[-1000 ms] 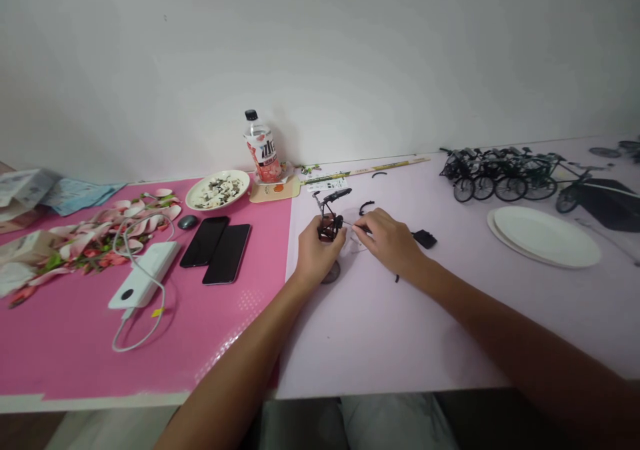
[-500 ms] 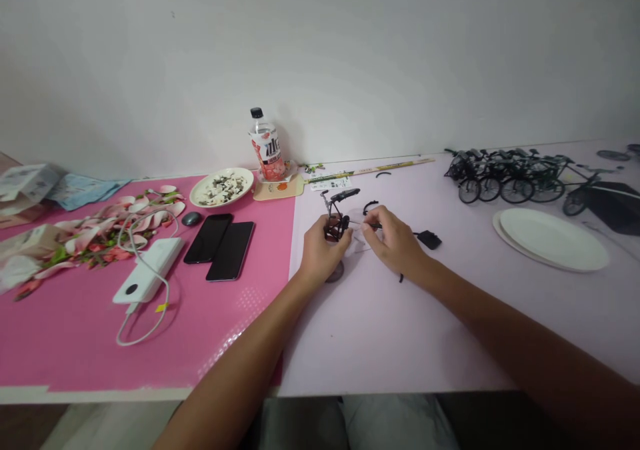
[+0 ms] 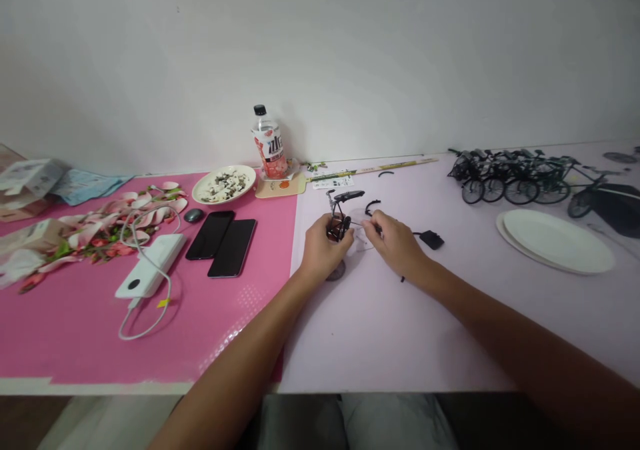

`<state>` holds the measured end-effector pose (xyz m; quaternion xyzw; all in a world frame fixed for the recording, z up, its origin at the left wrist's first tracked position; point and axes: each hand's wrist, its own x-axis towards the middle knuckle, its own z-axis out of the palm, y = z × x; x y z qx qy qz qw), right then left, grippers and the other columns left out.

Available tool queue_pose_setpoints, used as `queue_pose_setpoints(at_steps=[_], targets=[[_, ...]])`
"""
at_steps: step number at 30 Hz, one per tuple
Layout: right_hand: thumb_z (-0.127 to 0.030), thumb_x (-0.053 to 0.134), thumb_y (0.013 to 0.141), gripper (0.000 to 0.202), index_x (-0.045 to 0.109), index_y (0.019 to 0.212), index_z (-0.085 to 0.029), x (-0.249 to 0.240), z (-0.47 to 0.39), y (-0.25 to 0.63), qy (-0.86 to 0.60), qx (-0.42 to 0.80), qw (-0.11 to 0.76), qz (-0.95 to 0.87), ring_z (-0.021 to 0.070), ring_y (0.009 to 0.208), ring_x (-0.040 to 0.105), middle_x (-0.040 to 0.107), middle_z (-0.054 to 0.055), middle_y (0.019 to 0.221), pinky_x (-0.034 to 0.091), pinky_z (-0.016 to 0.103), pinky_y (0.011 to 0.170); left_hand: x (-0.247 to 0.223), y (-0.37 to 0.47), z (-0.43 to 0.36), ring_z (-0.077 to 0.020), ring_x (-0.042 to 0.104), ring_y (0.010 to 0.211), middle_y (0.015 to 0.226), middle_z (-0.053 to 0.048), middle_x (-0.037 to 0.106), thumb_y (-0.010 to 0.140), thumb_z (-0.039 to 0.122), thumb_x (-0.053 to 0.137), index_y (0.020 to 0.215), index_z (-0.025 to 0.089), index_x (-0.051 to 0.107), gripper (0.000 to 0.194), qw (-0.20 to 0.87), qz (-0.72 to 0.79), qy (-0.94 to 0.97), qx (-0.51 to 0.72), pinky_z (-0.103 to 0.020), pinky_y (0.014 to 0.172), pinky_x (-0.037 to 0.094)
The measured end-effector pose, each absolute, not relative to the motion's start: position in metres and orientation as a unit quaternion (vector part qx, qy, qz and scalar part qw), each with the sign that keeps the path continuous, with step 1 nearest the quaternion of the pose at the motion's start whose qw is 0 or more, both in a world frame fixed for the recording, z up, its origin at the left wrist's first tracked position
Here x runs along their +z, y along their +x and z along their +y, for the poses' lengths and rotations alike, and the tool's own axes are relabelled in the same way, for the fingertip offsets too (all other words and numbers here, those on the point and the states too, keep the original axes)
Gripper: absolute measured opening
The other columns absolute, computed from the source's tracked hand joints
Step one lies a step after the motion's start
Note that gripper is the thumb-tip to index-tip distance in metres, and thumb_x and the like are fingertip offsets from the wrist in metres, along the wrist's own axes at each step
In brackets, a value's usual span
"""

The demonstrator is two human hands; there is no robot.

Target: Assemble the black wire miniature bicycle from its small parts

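The view has shifted slightly; left fingers (image 3: pixel 346 240) pinch a small bike (image 3: pixel 349 197), right fingers (image 3: pixel 369 227) a thin rod (image 3: pixel 357 223) that could slip if tilted.

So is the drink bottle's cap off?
No, the black cap sits on top of the bottle.

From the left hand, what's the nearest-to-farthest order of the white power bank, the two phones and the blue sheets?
1. Two phones, left of the left hand
2. White power bank, beyond them
3. Blue sheets, far left, by the wall
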<state>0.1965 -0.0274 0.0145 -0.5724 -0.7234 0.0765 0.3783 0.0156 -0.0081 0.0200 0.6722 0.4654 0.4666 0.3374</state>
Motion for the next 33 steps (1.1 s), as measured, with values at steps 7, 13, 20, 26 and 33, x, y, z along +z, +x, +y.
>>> queue_pose_setpoints(at_steps=[7, 13, 20, 26, 33], targets=[[-0.045, 0.041, 0.103, 0.033, 0.040, 0.078, -0.025, 0.0151, -0.0309, 0.1962, -0.574, 0.118, 0.390, -0.710, 0.0189, 0.064, 0.055, 0.060, 0.002, 0.071, 0.037, 0.031, 0.063, 0.0235, 0.0160, -0.0093, -0.0143, 0.062, 0.071, 0.085, -0.003, 0.071, 0.083, 0.024, 0.072, 0.104, 0.017, 0.068, 0.023, 0.335, 0.458, 0.677, 0.469, -0.026, 0.070, 0.050], [-0.039, 0.052, 0.095, 0.016, 0.047, 0.093, -0.024, 0.0144, -0.0312, 0.1961, -0.559, 0.143, 0.417, -0.703, 0.0176, 0.062, 0.057, 0.065, 0.002, 0.082, 0.040, 0.030, 0.061, 0.0218, 0.0155, -0.0083, -0.0146, 0.063, 0.070, 0.084, -0.003, 0.071, 0.083, 0.024, 0.072, 0.105, 0.017, 0.067, 0.024, 0.333, 0.450, 0.678, 0.476, -0.026, 0.069, 0.051], [-0.042, 0.049, 0.099, 0.023, 0.044, 0.084, -0.025, 0.0158, -0.0309, 0.1951, -0.568, 0.117, 0.394, -0.713, 0.0170, 0.060, 0.053, 0.064, 0.002, 0.075, 0.035, 0.030, 0.060, 0.0208, 0.0145, -0.0067, -0.0147, 0.063, 0.070, 0.084, -0.003, 0.071, 0.083, 0.024, 0.072, 0.103, 0.017, 0.067, 0.022, 0.314, 0.449, 0.685, 0.480, -0.026, 0.070, 0.051], [-0.046, 0.042, 0.104, 0.038, 0.032, 0.073, -0.025, 0.0152, -0.0302, 0.1959, -0.578, 0.100, 0.375, -0.718, 0.0155, 0.054, 0.042, 0.048, -0.002, 0.061, 0.029, 0.030, 0.057, 0.0193, 0.0150, -0.0061, -0.0141, 0.061, 0.069, 0.083, -0.002, 0.070, 0.083, 0.024, 0.072, 0.102, 0.017, 0.068, 0.021, 0.313, 0.448, 0.691, 0.473, -0.026, 0.069, 0.050], [-0.045, 0.043, 0.103, 0.030, 0.046, 0.082, -0.025, 0.0146, -0.0309, 0.1964, -0.569, 0.144, 0.395, -0.707, 0.0199, 0.069, 0.060, 0.066, 0.004, 0.079, 0.041, 0.032, 0.066, 0.0197, 0.0157, -0.0074, -0.0155, 0.063, 0.071, 0.083, -0.003, 0.070, 0.083, 0.025, 0.072, 0.102, 0.018, 0.067, 0.020, 0.308, 0.453, 0.697, 0.463, -0.027, 0.069, 0.050]])
